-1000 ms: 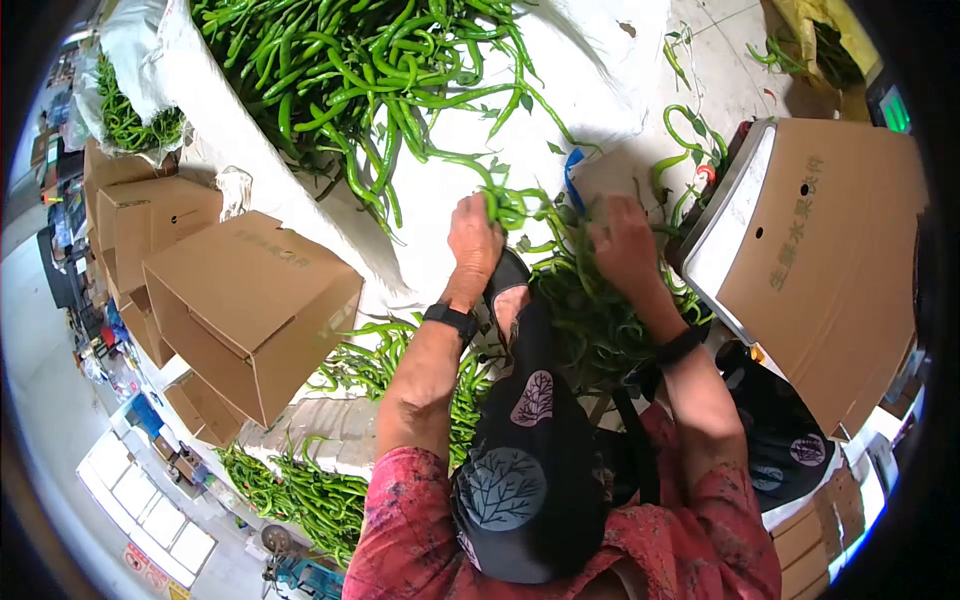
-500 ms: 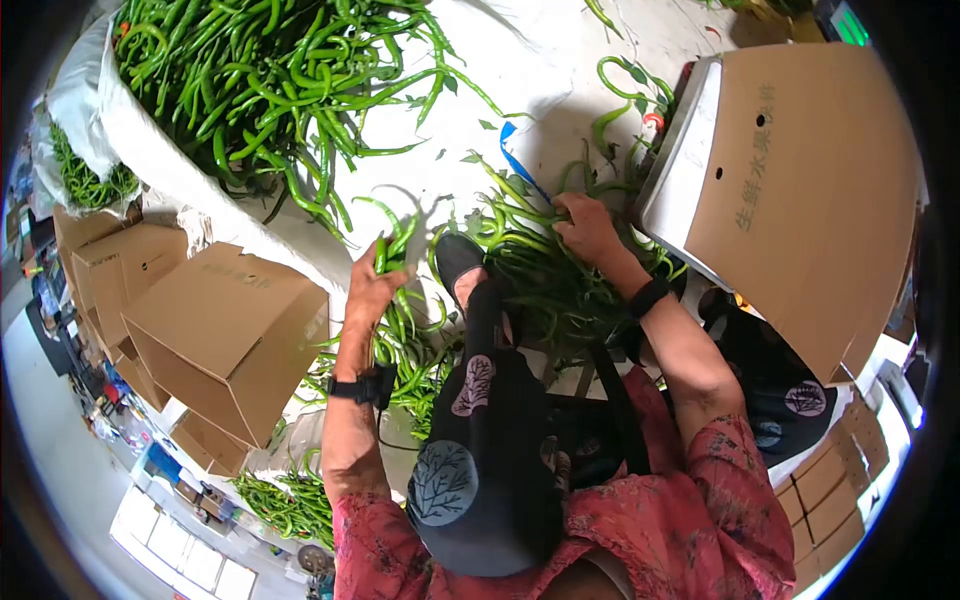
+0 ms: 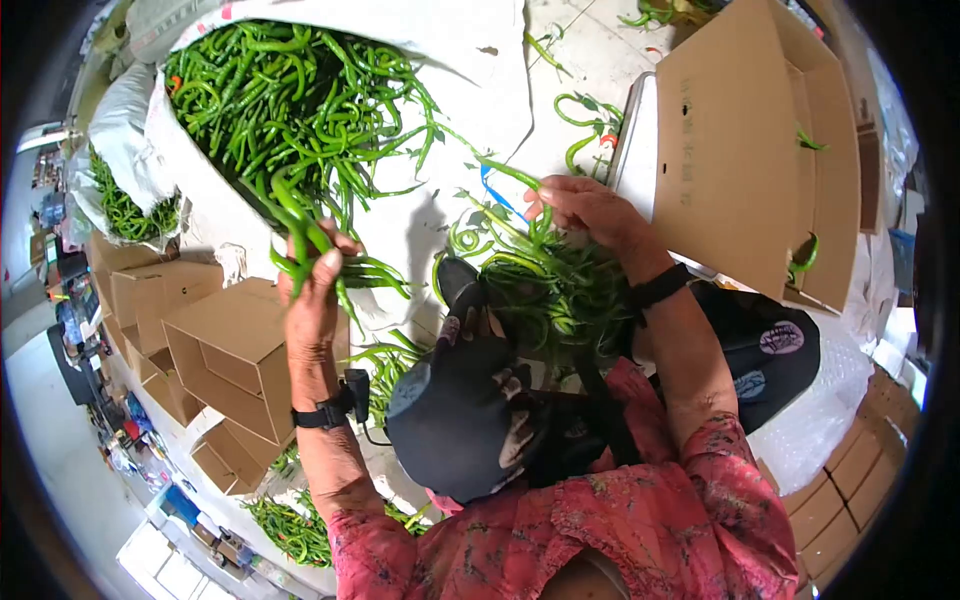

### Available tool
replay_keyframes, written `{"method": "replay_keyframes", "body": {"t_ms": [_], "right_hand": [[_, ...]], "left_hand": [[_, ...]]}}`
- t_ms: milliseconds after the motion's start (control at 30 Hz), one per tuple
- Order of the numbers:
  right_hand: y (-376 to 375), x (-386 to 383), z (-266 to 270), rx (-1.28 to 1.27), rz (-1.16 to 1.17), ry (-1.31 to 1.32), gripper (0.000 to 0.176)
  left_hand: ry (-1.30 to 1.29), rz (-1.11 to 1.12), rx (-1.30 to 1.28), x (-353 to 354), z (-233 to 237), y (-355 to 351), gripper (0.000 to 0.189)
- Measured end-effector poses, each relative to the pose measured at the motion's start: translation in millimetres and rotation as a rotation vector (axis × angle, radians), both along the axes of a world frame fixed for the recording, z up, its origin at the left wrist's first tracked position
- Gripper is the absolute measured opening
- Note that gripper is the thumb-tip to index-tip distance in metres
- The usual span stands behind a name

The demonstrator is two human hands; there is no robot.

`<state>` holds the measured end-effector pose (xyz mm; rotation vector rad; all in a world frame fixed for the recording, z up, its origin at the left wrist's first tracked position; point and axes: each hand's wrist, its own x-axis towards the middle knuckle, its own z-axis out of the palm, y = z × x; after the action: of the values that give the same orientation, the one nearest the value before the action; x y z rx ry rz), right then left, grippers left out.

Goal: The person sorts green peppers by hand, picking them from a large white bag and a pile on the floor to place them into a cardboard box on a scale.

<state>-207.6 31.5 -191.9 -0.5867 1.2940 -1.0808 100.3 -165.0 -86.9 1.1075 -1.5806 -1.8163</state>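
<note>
Several long green chili peppers are gripped in my left hand, their ends sticking out past the fingers. That hand is raised beside the big heap of green peppers spilling from an open white sack. My right hand pinches a green chili pepper between thumb and fingers, over a smaller pile of peppers between my legs. A blue strip lies on the white sheet just left of my right hand.
A large cardboard box at the right has a few peppers inside, with a pale flat-topped object at its left side. Open cardboard boxes stand at the left. More peppers lie at the lower left, and another sack stands behind.
My left hand has moved up and left, now with more peppers showing in it. My right hand has lifted from the small pile, holding a pepper. The view has shifted.
</note>
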Motion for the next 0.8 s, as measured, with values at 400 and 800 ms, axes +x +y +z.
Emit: {"method": "replay_keyframes", "body": {"t_ms": [400, 800], "right_hand": [[41.4, 21.4, 154.1, -0.283, -0.179, -0.326, 0.03], [94.3, 45.5, 212.9, -0.424, -0.199, -0.17, 0.021]], "left_hand": [[0.33, -0.393, 0.285, -80.9, 172.4, 41.1, 0.063], [0.239, -0.367, 0.4, -102.1, 144.6, 149.4, 0.067]]}}
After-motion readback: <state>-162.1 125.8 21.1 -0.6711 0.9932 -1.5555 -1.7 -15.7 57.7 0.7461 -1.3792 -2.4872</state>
